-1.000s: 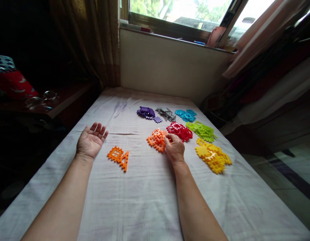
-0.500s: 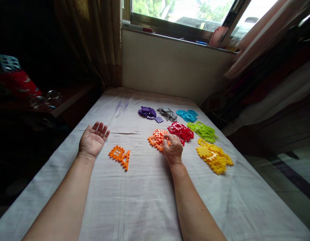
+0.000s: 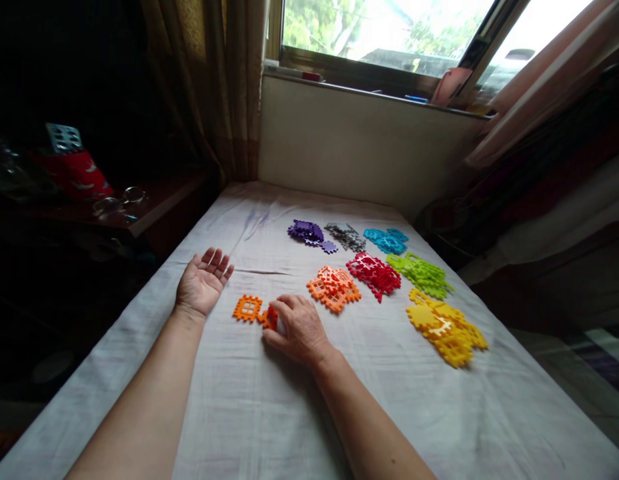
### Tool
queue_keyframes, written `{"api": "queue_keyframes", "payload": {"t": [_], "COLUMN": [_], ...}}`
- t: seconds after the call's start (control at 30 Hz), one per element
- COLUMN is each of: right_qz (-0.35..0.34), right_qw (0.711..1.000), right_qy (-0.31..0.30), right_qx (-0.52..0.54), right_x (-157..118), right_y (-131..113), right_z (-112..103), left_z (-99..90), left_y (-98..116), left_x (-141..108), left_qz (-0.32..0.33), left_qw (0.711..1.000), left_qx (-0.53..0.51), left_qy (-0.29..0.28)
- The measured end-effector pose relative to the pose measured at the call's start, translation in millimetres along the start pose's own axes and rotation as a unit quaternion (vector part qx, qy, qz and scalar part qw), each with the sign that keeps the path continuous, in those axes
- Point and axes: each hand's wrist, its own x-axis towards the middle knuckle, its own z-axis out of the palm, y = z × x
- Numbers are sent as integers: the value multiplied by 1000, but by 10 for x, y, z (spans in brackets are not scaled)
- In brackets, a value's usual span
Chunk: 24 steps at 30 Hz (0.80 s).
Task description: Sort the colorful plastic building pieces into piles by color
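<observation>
My left hand [image 3: 203, 283] rests palm up on the sheet, fingers stretched and apart, with nothing in it. Just right of it lies a square orange interlocking tile [image 3: 248, 308] with a window-like grid and toothed edges. My right hand [image 3: 297, 329] is curled over another orange interlocking piece [image 3: 270, 317], thumb and fingers on either side. Most of that piece is hidden under the hand, and it lies beside or against the square tile. Behind my right hand sits a pile of orange interlocking pieces [image 3: 333, 289].
Sorted piles spread to the right and back: red [image 3: 373, 273], yellow [image 3: 447, 328], green [image 3: 420, 275], blue [image 3: 386, 241], grey [image 3: 345, 237] and purple [image 3: 306, 231]. The white sheet [image 3: 229, 413] covers the surface. A dark side table [image 3: 174, 197] with glasses [image 3: 120, 203] stands left.
My right hand has moved from the orange pile leftward and nearer, to the loose orange pieces. My left hand keeps its open pose. The whole view has shifted slightly.
</observation>
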Motion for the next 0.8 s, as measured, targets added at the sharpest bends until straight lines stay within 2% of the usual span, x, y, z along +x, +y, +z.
{"api": "queue_keyframes", "payload": {"t": [0.1, 0.27, 0.37, 0.47, 0.57, 0.63, 0.8], "right_qz": [18, 16, 52, 131, 206, 243, 280], "right_qw": [999, 987, 967, 939, 925, 916, 899], "right_qy": [47, 159, 248, 317, 318, 314, 324], "right_qx": [-9, 11, 8, 6, 21, 47, 91], "right_x": [-7, -6, -30, -137, -277, -335, -318], "right_y": [96, 310, 604, 1015, 1359, 1476, 1471], "right_z": [29, 88, -68, -331, -496, -498, -356], "left_z": [4, 35, 43, 47, 52, 57, 64], "left_y": [0, 2, 4, 9, 14, 14, 9], "left_x": [0, -24, -32, -30, -26, -27, -39], "left_qz": [-1, 0, 4, 0, -3, -3, 1], "left_qw": [1000, 1000, 1000, 1000, 1000, 1000, 1000], "left_qx": [2, 2, 5, 0, 0, 2, 7], "left_qy": [2, 11, 13, 15, 17, 18, 20]}}
